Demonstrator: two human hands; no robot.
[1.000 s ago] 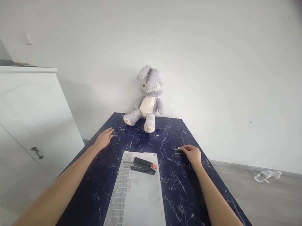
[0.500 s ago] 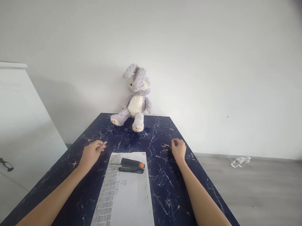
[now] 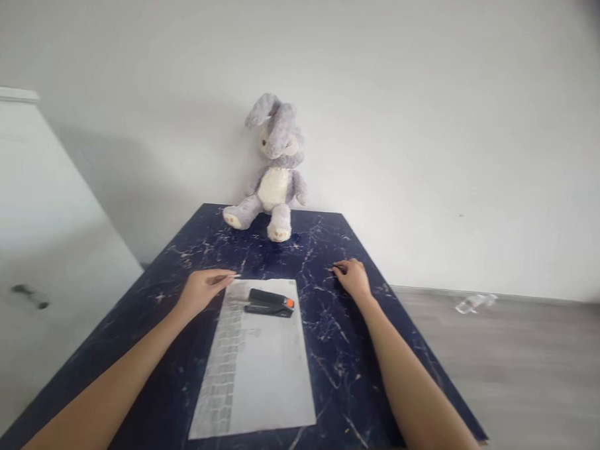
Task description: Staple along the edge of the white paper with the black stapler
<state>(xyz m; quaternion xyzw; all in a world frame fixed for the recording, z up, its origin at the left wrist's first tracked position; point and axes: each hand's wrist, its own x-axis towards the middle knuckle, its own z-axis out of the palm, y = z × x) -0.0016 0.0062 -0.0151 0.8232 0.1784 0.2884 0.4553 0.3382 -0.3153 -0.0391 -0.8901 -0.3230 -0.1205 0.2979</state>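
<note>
My left hand pinches a small silvery strip between thumb and fingers, just over the paper's far left corner. It looks like a piece of a staple row, but is too small to be sure. On the right side of the table, my right hand is closed at the fingertips around a small dark strip, low against the tabletop. Between my hands lies a black stapler with an orange patch at its right end. Under it is a sheet of paper, printed or drawn with brick-like grey marks along its left side.
A grey plush rabbit sits at the far end of the dark blue marbled table, against the wall. To the left stands a white cabinet with a dark handle. Clear plastic lies on the floor at right.
My left hand has moved right, to the paper's far corner, with its strip. My right fingers have closed on the strip that lay beside them. The view has tipped down, showing the near table edge.
</note>
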